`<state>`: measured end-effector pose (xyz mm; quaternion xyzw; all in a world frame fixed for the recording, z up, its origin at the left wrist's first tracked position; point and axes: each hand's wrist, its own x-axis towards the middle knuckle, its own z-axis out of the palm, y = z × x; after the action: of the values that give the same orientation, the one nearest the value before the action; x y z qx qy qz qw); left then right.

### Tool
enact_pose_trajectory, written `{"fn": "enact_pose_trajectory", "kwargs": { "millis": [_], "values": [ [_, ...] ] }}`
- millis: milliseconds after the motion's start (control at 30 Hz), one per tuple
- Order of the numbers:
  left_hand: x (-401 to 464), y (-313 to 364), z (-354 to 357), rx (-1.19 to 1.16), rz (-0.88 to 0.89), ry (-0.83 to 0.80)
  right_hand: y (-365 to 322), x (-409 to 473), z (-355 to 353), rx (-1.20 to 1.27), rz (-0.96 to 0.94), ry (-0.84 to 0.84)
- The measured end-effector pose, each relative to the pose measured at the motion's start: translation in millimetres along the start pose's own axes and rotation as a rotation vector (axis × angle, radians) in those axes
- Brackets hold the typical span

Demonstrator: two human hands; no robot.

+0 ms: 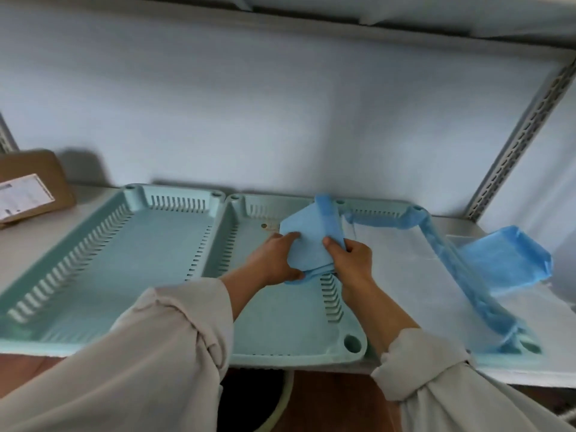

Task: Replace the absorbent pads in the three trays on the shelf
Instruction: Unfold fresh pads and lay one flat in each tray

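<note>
Three pale green slotted trays stand side by side on a white shelf. The left tray holds nothing. Over the middle tray both hands hold a folded blue absorbent pad: my left hand grips its left edge, and my right hand grips its right side. The right tray is lined with a spread pad, white side up, its blue edges draped over the rim.
Another folded blue pad lies on the shelf right of the trays. A brown cardboard box with a white label sits at the far left. A slotted metal upright rises at the right. An upper shelf hangs overhead.
</note>
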<state>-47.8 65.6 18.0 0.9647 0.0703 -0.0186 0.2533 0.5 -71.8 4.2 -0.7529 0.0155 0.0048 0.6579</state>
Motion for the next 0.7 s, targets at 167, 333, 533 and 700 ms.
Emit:
{"fn": "enact_pose_trajectory", "kwargs": {
  "millis": [167,333,533,700],
  "values": [
    [4.9,0.0,25.2,-0.287,-0.03,0.127,-14.1,7.1,2.7,-0.183,-0.111,-0.038],
    [7.2,-5.3,26.0,-0.52,-0.072,0.017,-16.1,0.5,-0.9,-0.186,-0.067,-0.12],
    [7.2,-18.7,17.7,-0.664,-0.063,0.062,-19.9,-11.4,5.6,-0.092,-0.058,-0.077],
    [2.6,-16.9,9.2,-1.135,-0.218,0.112,-25.0,-12.9,5.4,-0.004,-0.049,-0.062]
  ]
}}
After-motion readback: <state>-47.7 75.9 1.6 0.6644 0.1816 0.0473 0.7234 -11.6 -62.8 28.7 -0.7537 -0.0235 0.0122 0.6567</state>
